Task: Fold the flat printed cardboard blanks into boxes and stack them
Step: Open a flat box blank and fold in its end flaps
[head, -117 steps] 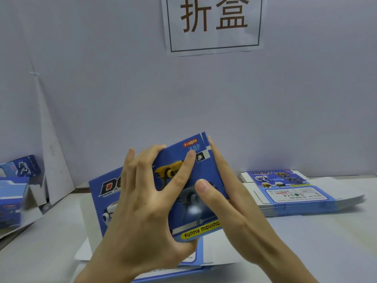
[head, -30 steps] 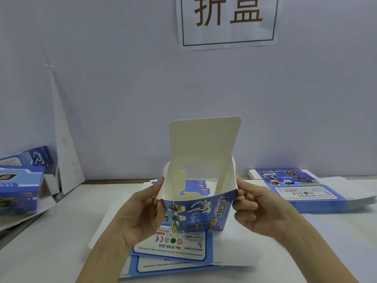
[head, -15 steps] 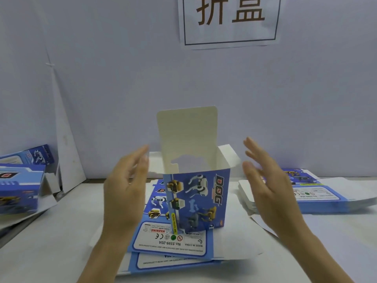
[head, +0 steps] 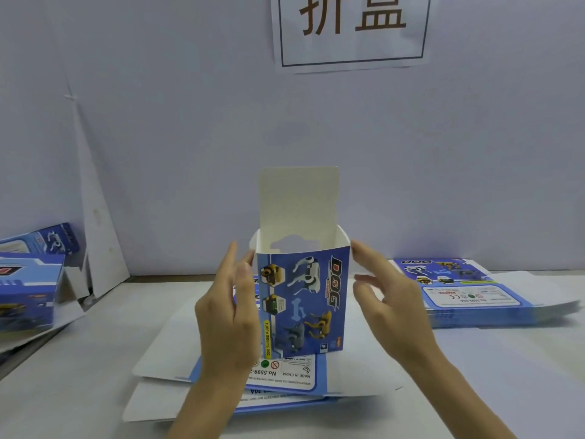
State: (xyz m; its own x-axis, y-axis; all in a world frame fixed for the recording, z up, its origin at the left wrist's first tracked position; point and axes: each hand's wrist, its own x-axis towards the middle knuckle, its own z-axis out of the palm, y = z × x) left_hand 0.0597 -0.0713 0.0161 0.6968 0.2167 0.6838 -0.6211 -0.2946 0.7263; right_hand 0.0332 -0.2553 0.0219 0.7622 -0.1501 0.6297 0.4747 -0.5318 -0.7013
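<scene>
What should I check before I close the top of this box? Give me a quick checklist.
1. Box upright on the flat blanks: ok.
2. Lid flap raised, free to fold: ok.
3. Side flaps folded inward: not ok, both stick up at the rim.
4. Grip on the box: not ok, left hand and right hand are open beside it.
5. Bottom closed: cannot tell, hidden.

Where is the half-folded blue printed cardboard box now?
Head view, centre: the blue printed cardboard box stands upright, lid flap raised, on the near pile of flat blanks, between the left hand and the right hand.
</scene>
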